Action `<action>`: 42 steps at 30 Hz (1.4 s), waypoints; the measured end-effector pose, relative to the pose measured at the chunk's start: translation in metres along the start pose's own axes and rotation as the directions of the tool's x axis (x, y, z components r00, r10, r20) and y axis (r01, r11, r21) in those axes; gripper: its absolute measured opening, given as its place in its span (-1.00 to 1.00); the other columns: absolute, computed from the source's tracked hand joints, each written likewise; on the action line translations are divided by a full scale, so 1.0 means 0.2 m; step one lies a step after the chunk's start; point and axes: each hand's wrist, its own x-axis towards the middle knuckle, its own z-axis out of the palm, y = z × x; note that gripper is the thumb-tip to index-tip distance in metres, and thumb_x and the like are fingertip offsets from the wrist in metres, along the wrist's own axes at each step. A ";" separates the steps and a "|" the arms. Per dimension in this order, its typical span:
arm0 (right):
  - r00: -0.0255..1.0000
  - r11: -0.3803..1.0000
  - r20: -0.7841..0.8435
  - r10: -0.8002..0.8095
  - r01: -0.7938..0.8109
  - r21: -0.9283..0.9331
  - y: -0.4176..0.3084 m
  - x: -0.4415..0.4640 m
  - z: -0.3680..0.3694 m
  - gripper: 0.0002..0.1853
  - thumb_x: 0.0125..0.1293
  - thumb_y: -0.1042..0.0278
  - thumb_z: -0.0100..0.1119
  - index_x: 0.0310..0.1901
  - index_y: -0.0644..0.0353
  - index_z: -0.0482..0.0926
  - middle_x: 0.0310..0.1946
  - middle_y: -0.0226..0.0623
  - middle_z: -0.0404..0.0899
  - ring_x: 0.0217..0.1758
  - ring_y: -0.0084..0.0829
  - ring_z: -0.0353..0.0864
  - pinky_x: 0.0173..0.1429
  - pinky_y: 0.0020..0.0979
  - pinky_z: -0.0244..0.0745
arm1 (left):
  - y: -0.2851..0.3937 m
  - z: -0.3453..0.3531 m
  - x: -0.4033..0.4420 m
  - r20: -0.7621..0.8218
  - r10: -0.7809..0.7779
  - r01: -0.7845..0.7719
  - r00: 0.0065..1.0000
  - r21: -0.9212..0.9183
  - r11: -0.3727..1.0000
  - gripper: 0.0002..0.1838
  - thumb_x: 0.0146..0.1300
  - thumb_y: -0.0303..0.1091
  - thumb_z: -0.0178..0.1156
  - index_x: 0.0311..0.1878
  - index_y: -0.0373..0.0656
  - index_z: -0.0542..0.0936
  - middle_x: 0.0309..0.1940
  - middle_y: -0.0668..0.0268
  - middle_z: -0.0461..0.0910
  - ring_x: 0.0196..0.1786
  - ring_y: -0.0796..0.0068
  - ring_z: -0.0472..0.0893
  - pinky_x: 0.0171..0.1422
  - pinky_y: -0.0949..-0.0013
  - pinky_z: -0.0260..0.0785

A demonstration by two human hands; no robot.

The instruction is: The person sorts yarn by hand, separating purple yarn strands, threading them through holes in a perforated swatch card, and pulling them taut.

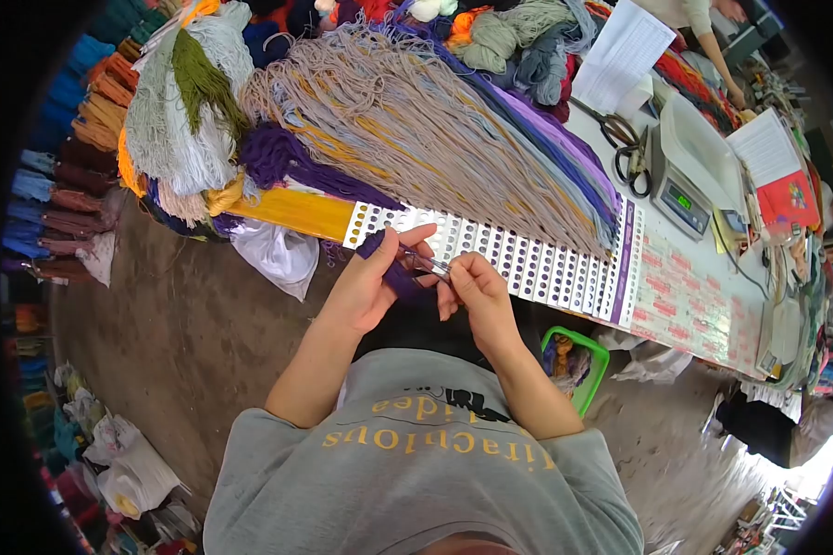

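Observation:
My left hand (368, 279) is closed round a skein of dark purple yarn (404, 280), its thumb pressing on the strands. Close beside it, my right hand (479, 298) pinches a thin silvery tool (435, 266) whose tip reaches the purple yarn; its exact kind is too small to make out. Both hands are just over the table's near edge. Beyond them lie white cards with rows of holes (500, 254), threaded with long yarn strands (389, 120) in beige, grey and yellow. A purple yarn bundle (287, 159) rests at the left end.
Black scissors (633, 168) lie by a digital scale (683, 196) on the right. Paper sheets (622, 57) stand behind them. Below the table edge is a green basket (602, 370) with yarn. Yarn skeins (93, 222) hang at left. Another person's arm (713, 60) reaches in at top right.

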 end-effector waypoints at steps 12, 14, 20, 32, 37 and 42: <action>0.999 1.000 0.043 -0.017 0.016 0.020 0.00 0.00 0.01 -0.79 0.47 0.20 -0.23 -0.22 0.14 0.29 -0.50 -0.32 0.47 -0.50 -0.57 0.45 -0.38 -0.60 0.28 | 0.02 0.05 -0.01 -0.063 0.009 -0.010 0.998 -0.013 1.000 -0.46 0.40 0.02 -0.16 0.14 -0.28 0.44 -0.21 0.28 0.50 -0.12 0.50 0.49 0.02 0.38 0.36; 0.999 0.999 0.024 -0.036 0.037 -0.013 0.00 0.00 0.01 -0.79 0.47 0.20 -0.23 -0.22 0.15 0.29 -0.53 -0.33 0.46 -0.54 -0.57 0.44 -0.41 -0.61 0.27 | 0.02 0.05 0.00 -0.083 0.010 -0.009 0.997 0.010 1.000 -0.45 0.40 0.03 -0.17 0.13 -0.28 0.45 -0.26 0.30 0.52 -0.21 0.55 0.48 -0.04 0.44 0.36; 0.998 0.999 0.048 0.035 -0.033 -0.042 -0.01 -0.01 0.03 -0.75 0.45 0.17 -0.17 -0.20 0.21 0.35 -0.65 -0.39 0.39 -0.64 -0.55 0.41 -0.49 -0.59 0.26 | 0.04 0.06 -0.01 -0.053 -0.025 0.021 0.998 -0.072 0.997 -0.46 0.41 0.02 -0.16 0.08 -0.31 0.48 -0.38 0.35 0.50 -0.40 0.65 0.40 -0.31 0.58 0.28; 0.981 0.975 -0.192 -0.028 0.070 0.213 -0.06 0.04 -0.01 -0.77 0.40 0.24 -0.03 -0.31 0.24 0.47 -0.50 -0.38 0.47 -0.59 -0.58 0.46 -0.46 -0.62 0.33 | 0.04 0.13 -0.01 -0.108 -0.009 0.006 0.994 -0.026 1.000 -0.35 0.41 0.13 -0.33 -0.07 -0.33 0.51 -0.30 0.25 0.55 -0.35 0.54 0.50 -0.30 0.51 0.33; 0.991 0.961 -0.064 -0.116 0.096 -0.258 -0.01 0.05 0.13 -0.87 0.25 0.48 0.15 -0.35 0.37 0.45 -0.40 -0.37 0.41 -0.61 -0.63 0.43 -0.52 -0.58 0.31 | -0.01 0.11 -0.03 0.051 -0.028 0.019 0.998 0.172 0.985 -0.42 0.43 0.04 -0.27 0.20 -0.30 0.36 -0.15 0.29 0.49 -0.25 0.55 0.48 -0.30 0.46 0.37; 0.993 0.968 -0.039 -0.114 0.102 -0.229 0.00 0.05 0.12 -0.91 0.28 0.50 0.09 -0.32 0.31 0.41 -0.49 -0.41 0.38 -0.60 -0.65 0.41 -0.52 -0.61 0.28 | -0.02 0.09 -0.02 0.069 0.003 -0.010 0.998 0.104 0.994 -0.42 0.41 0.05 -0.23 0.22 -0.27 0.34 -0.09 0.25 0.49 -0.19 0.50 0.51 -0.30 0.44 0.40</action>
